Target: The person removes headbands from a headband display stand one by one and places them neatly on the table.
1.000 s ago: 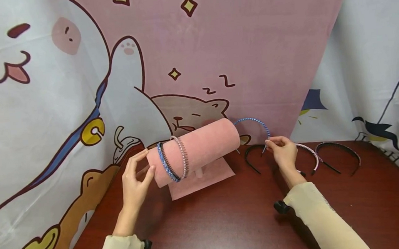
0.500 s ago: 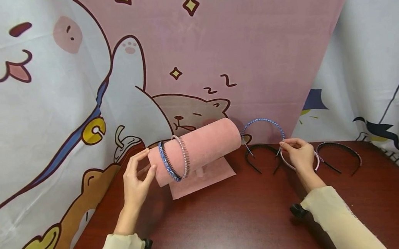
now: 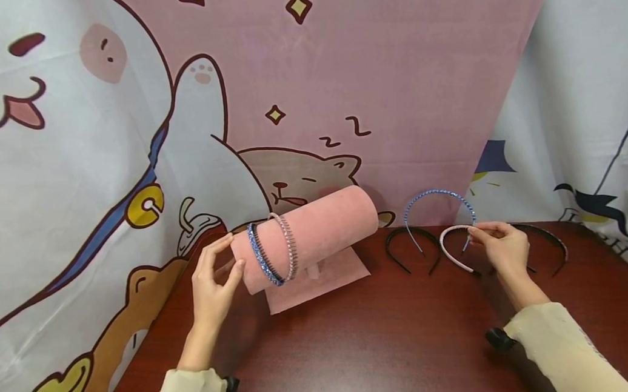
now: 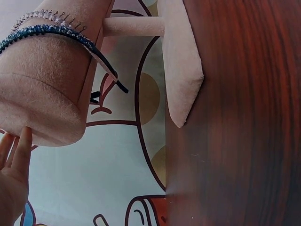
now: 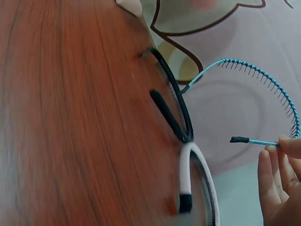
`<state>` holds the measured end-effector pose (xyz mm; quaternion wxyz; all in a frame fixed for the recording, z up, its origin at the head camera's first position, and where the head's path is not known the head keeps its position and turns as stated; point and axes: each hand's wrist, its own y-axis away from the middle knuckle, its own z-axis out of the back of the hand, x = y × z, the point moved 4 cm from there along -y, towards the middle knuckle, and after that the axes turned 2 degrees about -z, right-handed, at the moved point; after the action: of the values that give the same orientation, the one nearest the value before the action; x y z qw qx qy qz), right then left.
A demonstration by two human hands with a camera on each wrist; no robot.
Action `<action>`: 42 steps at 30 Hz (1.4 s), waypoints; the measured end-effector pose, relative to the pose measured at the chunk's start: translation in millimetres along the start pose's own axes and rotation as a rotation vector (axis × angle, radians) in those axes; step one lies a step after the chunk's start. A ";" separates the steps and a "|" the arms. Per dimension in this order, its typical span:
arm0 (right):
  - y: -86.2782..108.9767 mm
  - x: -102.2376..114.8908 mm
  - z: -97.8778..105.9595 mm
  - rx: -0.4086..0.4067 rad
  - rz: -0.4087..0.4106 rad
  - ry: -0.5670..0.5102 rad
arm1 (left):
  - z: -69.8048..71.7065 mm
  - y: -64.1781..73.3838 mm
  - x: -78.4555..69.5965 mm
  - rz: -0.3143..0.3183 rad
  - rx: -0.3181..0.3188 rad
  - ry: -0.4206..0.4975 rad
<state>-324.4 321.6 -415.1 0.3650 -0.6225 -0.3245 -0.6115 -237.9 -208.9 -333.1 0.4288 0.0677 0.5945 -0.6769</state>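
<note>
A pink plush headband stand [image 3: 327,222] with a roll on a post stands on the table. Around its near-left part sit a blue glitter headband [image 3: 263,257] and a pale pink beaded headband [image 3: 288,246]. My left hand [image 3: 213,285] touches the roll's left end with fingers and thumb spread and mostly straight; in the left wrist view, its fingertips rest against the roll's end. My right hand [image 3: 506,255] pinches one leg of a blue wrapped headband [image 3: 437,191], raised above the table with its arch up. The right wrist view shows comb teeth inside its arch.
On the table's right side lie a black headband [image 3: 391,254], a white headband [image 3: 452,258] just below the raised one, and a dark headband [image 3: 555,241] partly behind my right hand. A cartoon cloth [image 3: 394,93] hangs behind the dark red table [image 3: 357,351].
My right hand has moved right, carrying the blue wrapped headband away from the roll's right end to above the white headband. My left hand has stayed at the roll.
</note>
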 end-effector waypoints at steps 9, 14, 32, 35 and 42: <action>-0.5 3.4 35.1 0.064 -0.017 -0.104 | 2.8 -0.9 -0.9 -0.008 -0.015 -0.008; -1.8 2.3 55.3 0.073 -0.050 -0.080 | 5.2 -1.4 -0.9 -0.012 -0.024 -0.010; -11.6 -7.4 134.2 0.030 -0.058 0.227 | 9.6 -3.9 0.8 -0.015 -0.036 0.013; -13.0 -12.5 149.3 -0.013 -0.072 0.276 | 9.2 -4.4 0.1 -0.016 -0.032 0.012; -16.5 -27.8 177.1 0.002 -0.036 0.159 | 8.9 -5.2 -1.1 -0.023 -0.033 0.005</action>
<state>-246.8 482.2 -439.4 0.3792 -0.5658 -0.3062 -0.6651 -236.9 -216.4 -326.0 0.4205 0.0557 0.6073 -0.6718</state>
